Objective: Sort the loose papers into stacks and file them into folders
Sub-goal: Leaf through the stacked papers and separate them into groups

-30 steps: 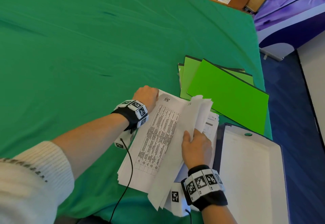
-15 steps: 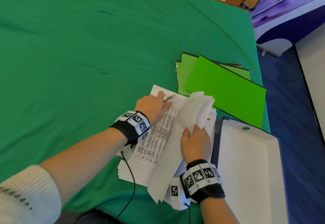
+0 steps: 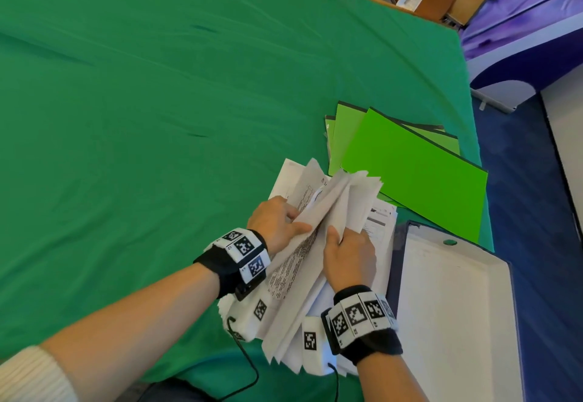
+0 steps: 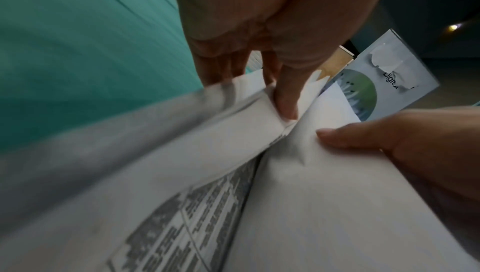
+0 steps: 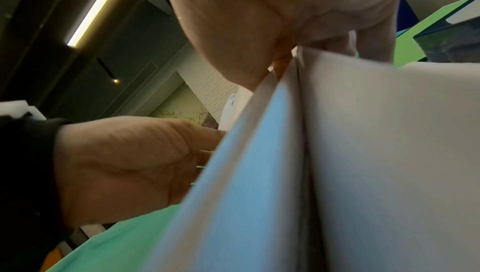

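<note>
Head view: left hand and right hand each pinch papers near the worktop's right edge; peeling single sheets should prevent creasing.

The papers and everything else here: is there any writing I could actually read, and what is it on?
"Digit", cut off by a torn patch: poster or booklet behind the left hand.
Printed table on the papers: too blurred to read.
Wristband squares: patterns, no words.
Green folders: no text.

Wearing black wristbands carrying white blocks of black square-code markers, a cream ribbed sleeve, and trailing thin black cables.
</note>
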The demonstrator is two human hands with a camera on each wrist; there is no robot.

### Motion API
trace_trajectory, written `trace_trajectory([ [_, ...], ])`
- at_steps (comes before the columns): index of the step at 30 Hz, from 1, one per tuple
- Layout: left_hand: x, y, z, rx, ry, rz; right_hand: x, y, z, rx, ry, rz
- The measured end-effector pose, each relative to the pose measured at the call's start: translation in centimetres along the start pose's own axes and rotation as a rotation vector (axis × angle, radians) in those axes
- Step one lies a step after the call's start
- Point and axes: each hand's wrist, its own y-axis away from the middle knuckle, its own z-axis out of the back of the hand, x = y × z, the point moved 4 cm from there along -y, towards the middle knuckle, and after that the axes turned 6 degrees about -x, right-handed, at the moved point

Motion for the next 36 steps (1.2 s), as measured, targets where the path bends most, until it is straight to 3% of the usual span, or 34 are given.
trace_trajectory([
  [8,0.2,-0.3,-2.2,0.077,0.295,0.138,0.0,-0.4,-0.4,0.045,-0.041,-0.082],
  [14,-0.9,-0.2,-2.5,0.096,0.114,0.033,-0.1,-1.2,-0.5,0.11,0.013,-0.177],
  [25,-2.2,0.5,-0.9,0.248,0.311,-0.077,-1.3,-1.4,-0.3,0.109,-0.151,-0.148],
  [32,0.3,-0.6,-1.7,0.245,0.366,0.026,-1.6,-1.7,-0.8,0.133,-0.165,-0.108],
  [36,1.1,-0.9,-1.6,0.223,0.382,0.015,-1.6,-1.8,-0.6,0.128,-0.158,-0.091],
])
